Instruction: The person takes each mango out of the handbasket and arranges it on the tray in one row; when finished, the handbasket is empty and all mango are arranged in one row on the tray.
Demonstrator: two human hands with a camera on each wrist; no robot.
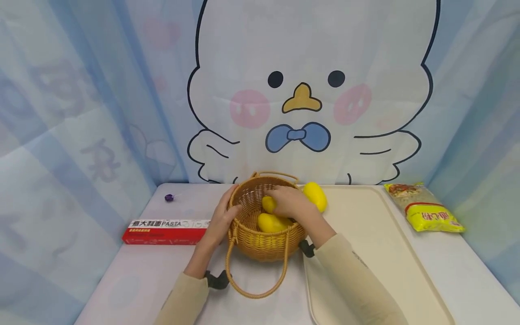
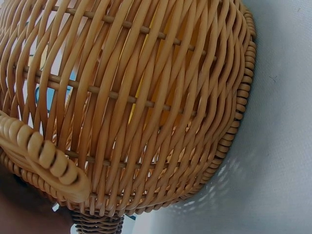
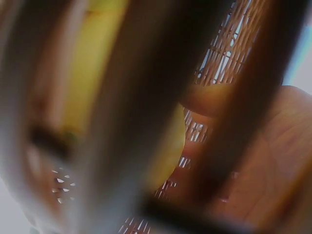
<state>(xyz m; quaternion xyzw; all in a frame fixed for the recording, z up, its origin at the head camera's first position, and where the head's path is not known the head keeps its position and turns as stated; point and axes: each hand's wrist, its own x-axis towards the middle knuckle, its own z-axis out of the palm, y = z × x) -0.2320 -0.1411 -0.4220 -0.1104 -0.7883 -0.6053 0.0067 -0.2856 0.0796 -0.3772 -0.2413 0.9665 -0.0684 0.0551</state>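
A round woven wicker basket [image 1: 260,246] stands on the table, its near handle [image 1: 257,295] folded down toward the person. The left hand [image 1: 221,219] holds the basket's left side at the rim, its thumb over the edge. Inside the basket lie two yellow mangoes, one lower mango [image 1: 273,223] and one farther mango [image 1: 268,204]. Reaching in from the right, the right hand [image 1: 293,203] has its fingers curled over the farther mango. The right wrist view shows a yellow mango [image 3: 168,151] beside that thumb, partly hidden by blurred wicker. Wicker fills the left wrist view.
Another yellow mango [image 1: 315,197] lies on the far left corner of a beige tray [image 1: 378,253]. A red-and-white pasta box [image 1: 166,235] is left of the basket, with a small purple wrapped candy [image 1: 169,197] behind it. A yellow noodle bag [image 1: 424,208] sits at far right.
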